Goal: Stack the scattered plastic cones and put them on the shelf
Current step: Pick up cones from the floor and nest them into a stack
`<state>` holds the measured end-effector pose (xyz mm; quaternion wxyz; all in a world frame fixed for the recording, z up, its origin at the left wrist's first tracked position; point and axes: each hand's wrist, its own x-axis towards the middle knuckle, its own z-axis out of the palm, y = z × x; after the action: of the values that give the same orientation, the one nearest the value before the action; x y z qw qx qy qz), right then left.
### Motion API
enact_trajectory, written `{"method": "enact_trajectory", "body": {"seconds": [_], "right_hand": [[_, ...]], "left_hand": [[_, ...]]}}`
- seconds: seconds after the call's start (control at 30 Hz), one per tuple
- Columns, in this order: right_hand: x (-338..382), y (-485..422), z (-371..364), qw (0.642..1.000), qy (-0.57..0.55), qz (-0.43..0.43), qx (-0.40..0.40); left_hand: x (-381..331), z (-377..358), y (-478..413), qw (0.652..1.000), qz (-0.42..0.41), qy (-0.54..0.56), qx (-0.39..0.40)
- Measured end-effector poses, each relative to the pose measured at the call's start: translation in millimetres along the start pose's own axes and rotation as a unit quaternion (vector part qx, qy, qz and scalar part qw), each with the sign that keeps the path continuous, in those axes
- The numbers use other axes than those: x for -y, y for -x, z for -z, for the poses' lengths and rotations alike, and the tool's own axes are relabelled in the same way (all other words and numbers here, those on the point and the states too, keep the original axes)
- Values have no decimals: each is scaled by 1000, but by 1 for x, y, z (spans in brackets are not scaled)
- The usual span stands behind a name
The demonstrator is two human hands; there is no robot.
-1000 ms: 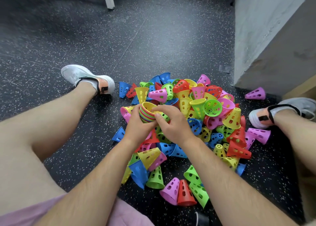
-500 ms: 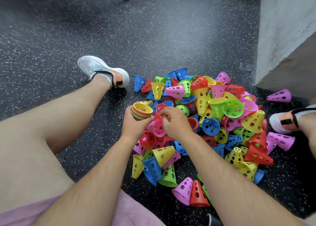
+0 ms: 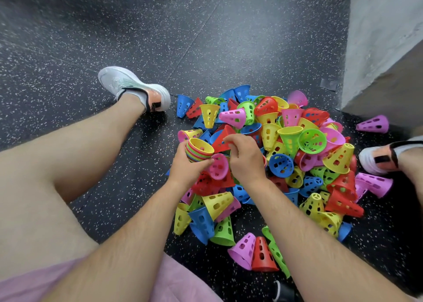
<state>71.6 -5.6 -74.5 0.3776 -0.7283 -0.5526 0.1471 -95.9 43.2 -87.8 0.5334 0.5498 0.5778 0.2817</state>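
The stacking step is in hand, and the shelf step is far off: most of the cones lie loose in the pile (image 3: 297, 153) on the floor (image 3: 206, 38), and no shelf is in view.

The left hand (image 3: 186, 172) is curled round the stack (image 3: 199, 151), which is held above the pile's near-left edge with its open mouth up and a yellow cone innermost. The thumb reaches across toward a pink cone (image 3: 218, 167) lying just below the stack. It seems to touch that cone, though I cannot tell whether it holds it.

The right hand (image 3: 247, 162) is bent over the pile with its fingertips (image 3: 229, 139) pinched on 1 red cone (image 3: 219, 142). That cone sits just beside the stack's rim, on its right, with the fingers on the side farther from the stack.

As I judge it, the next move is to lift the red cone free of its neighbours, turn it tip-down and in line with the stack's mouth, then push it in until it seats. The cones are light and perforated, so a gentle pinch should do. The main risk is dragging neighbouring cones along or jamming it in crooked.
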Motion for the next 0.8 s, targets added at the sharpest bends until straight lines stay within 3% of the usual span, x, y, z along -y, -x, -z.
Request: {"method": "enact_trajectory", "body": {"seconds": [0.13,0.27,0.5,0.8], "right_hand": [[7,-7,14,998,-25,-28,-56],[11,-14,23,995,-19,46,-84],[14,-1,20,994,4,112,-17],[20,20,17,991,-91,42,83]], "left_hand": [[-5,-6,4,1000,-10,0,25],[-13,-12,12,999,-17,-7,49],[-21,-14,18,998,-29,-8,54],[-20,-11,20,998,-28,-8,53]]}}
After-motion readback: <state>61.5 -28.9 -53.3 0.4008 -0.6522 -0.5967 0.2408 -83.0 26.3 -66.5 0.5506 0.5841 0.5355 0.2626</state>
